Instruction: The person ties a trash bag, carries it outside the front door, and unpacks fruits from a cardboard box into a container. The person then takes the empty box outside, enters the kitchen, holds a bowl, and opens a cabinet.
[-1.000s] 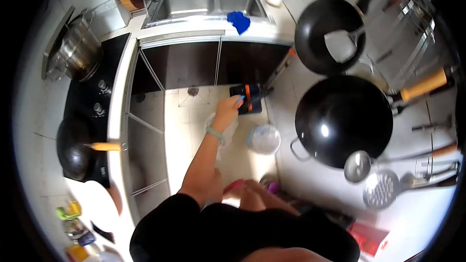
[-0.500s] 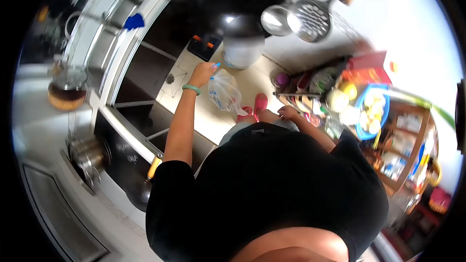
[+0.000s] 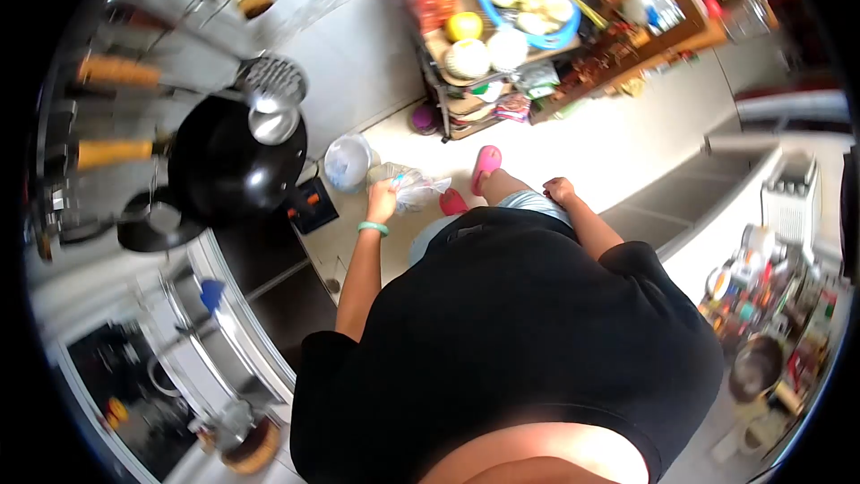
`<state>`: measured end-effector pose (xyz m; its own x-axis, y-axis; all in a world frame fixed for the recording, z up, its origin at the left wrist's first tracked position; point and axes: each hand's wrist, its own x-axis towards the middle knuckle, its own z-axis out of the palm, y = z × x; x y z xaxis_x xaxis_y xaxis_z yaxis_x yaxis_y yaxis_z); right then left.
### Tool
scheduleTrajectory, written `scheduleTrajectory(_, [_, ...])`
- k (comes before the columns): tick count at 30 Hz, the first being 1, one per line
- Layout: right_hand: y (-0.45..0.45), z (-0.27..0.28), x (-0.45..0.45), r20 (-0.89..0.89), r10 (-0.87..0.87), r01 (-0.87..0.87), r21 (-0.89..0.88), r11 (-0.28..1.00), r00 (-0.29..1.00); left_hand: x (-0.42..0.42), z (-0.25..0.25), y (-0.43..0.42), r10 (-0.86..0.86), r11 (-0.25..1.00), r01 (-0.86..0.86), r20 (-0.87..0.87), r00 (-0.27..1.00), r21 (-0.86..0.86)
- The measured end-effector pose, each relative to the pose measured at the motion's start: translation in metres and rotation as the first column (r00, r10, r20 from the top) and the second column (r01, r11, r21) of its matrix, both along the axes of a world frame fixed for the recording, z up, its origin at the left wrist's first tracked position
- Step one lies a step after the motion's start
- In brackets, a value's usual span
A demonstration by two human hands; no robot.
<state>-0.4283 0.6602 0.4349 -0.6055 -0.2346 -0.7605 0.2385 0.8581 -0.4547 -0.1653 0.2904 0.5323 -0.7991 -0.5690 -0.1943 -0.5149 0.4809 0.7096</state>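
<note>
My left hand [image 3: 382,202], with a green bangle on its wrist, is closed around the top of a clear plastic bag [image 3: 418,191]. The bag hangs beside my pink slippers [image 3: 486,167], and what it contains is blurred. Just beyond it, a pale bucket [image 3: 350,163] stands on the floor near the wall. My right hand [image 3: 559,190] hangs by my shorts, its fingers curled in with nothing visible in them.
A wok [image 3: 228,152], a skimmer [image 3: 276,81] and a ladle hang at left. Ahead, a rack holds a blue basin [image 3: 560,34] and round produce. Counters stand on both sides, with a pan [image 3: 757,367] at right. A black-and-orange box [image 3: 313,204] lies by the bucket.
My view and body have turned to the right; the rack now lies ahead and another counter shows at right. The bag stays in my left hand. My right hand's fingers look more curled.
</note>
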Motion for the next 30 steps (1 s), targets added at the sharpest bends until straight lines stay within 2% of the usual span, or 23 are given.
scheduleTrajectory(1, [0.013, -0.002, 0.006, 0.001, -0.053, 0.053, -0.005, 0.999, 0.999, -0.008, 0.010, 0.005, 0.000, 1.000, 0.000, -0.030, 1.000, 0.012])
scheduleTrajectory(3, [0.037, -0.006, 0.017, -0.129, 0.216, -0.192, 0.175, 0.966, 0.968, -0.025, 0.013, 0.009, -0.076, 0.997, 0.076, 0.007, 0.997, 0.022])
scheduleTrajectory(6, [0.061, -0.013, 0.029, -0.194, 0.144, -0.101, 0.216, 0.971, 0.970, -0.060, 0.010, 0.030, -0.212, 0.977, 0.209, 0.072, 0.975, 0.040])
scheduleTrajectory(10, [0.089, 0.003, 0.032, -0.161, -0.029, 0.043, 0.086, 0.995, 0.986, -0.136, 0.020, 0.090, -0.433, 0.901, 0.432, 0.139, 0.891, 0.033])
scheduleTrajectory(11, [0.104, -0.005, 0.034, -0.139, -0.074, 0.076, 0.004, 0.997, 0.988, -0.155, 0.027, 0.107, -0.476, 0.879, 0.471, 0.089, 0.875, 0.066])
scheduleTrajectory(13, [0.130, -0.019, 0.040, -0.100, -0.244, 0.243, -0.018, 0.970, 0.965, -0.192, 0.027, 0.136, -0.575, 0.818, 0.568, 0.112, 0.811, 0.087])
scheduleTrajectory(15, [0.161, -0.032, 0.039, -0.056, -0.461, 0.456, -0.081, 0.886, 0.886, -0.236, 0.023, 0.169, -0.650, 0.759, 0.635, 0.113, 0.752, 0.141])
scheduleTrajectory(16, [0.177, -0.045, 0.039, 0.024, -0.558, 0.555, -0.136, 0.820, 0.830, -0.258, 0.020, 0.186, -0.676, 0.736, 0.662, 0.114, 0.728, 0.143])
scheduleTrajectory(18, [0.203, -0.041, 0.032, 0.212, -0.773, 0.801, -0.138, 0.583, 0.598, -0.302, 0.028, 0.227, -0.699, 0.709, 0.684, 0.047, 0.713, 0.174])
scheduleTrajectory(19, [0.218, -0.039, 0.025, 0.263, -0.822, 0.863, -0.146, 0.484, 0.506, -0.325, 0.035, 0.252, -0.724, 0.686, 0.704, 0.075, 0.686, 0.181])
scheduleTrajectory(20, [0.230, -0.028, 0.017, 0.204, -0.838, 0.862, -0.131, 0.490, 0.507, -0.346, 0.044, 0.276, -0.748, 0.661, 0.727, 0.083, 0.658, 0.187])
scheduleTrajectory(22, [0.255, -0.041, 0.005, 0.225, -0.879, 0.901, -0.211, 0.378, 0.421, -0.383, 0.045, 0.320, -0.803, 0.589, 0.795, -0.003, 0.595, 0.144])
scheduleTrajectory(25, [0.286, 0.030, -0.043, 0.374, -0.855, 0.930, -0.211, 0.300, 0.360, -0.443, 0.053, 0.391, -0.825, 0.552, 0.828, -0.080, 0.559, 0.097])
scheduleTrajectory(28, [0.315, 0.076, -0.101, 0.371, -0.816, 0.891, -0.280, 0.358, 0.444, -0.514, 0.083, 0.460, -0.782, 0.571, 0.798, -0.169, 0.600, 0.191])
scheduleTrajectory(29, [0.325, 0.083, -0.120, 0.366, -0.818, 0.891, -0.277, 0.360, 0.444, -0.538, 0.092, 0.482, -0.781, 0.570, 0.798, -0.173, 0.600, 0.195])
scheduleTrajectory(30, [0.336, 0.090, -0.142, 0.345, -0.822, 0.874, -0.354, 0.333, 0.453, -0.563, 0.103, 0.503, -0.782, 0.552, 0.808, -0.211, 0.587, 0.205])
